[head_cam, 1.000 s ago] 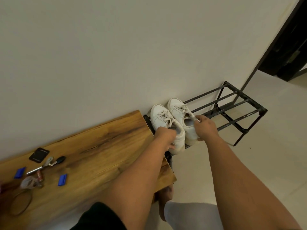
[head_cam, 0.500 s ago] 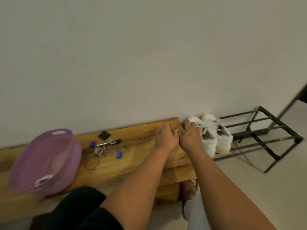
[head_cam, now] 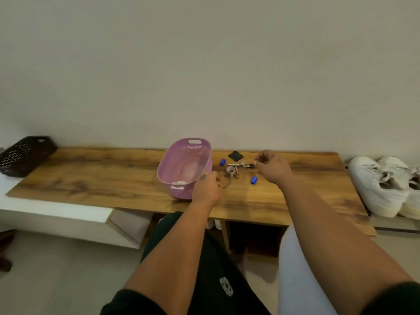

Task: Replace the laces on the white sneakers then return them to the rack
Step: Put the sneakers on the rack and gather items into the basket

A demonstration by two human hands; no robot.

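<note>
**Op:** Plain pale wall behind, long wooden bench (head_cam: 95, 176) running along it. I've got both arms out over the bench top. Left hand (head_cam: 208, 186) sits by the near rim of the pink basket (head_cam: 172, 169), fingers curled; it lies over a thin wire ring (head_cam: 226, 181) and I cannot tell whether it grips it. Right hand (head_cam: 272, 165) hovers above the small clutter, thumb and forefinger drawn close as if pinching; whether anything is between them I cannot tell. Hands well apart.

**Spotter:** Where are the shoes?

**Op:** White sneakers (head_cam: 381, 185), both laced, side by side just past the right end of the bench, toes to the wall. What they rest on is mostly cut off by the frame edge. Neither hand touches them.

**Spotter:** So the step?

**Op:** My guess: shoes look put away, so I'm tidying the bits. Two blue caps (head_cam: 254, 180), a black square pad (head_cam: 235, 156), some small metal pieces (head_cam: 234, 171).

**Spotter:** Advice?

**Op:** Steady the basket with the left hand. Pick the small parts singly with fingertips and drop them low over the rim. The caps look round, likely to roll; take them before sweeping anything. Something pale already lies in the basket bottom; blurred, can't name it.
</note>
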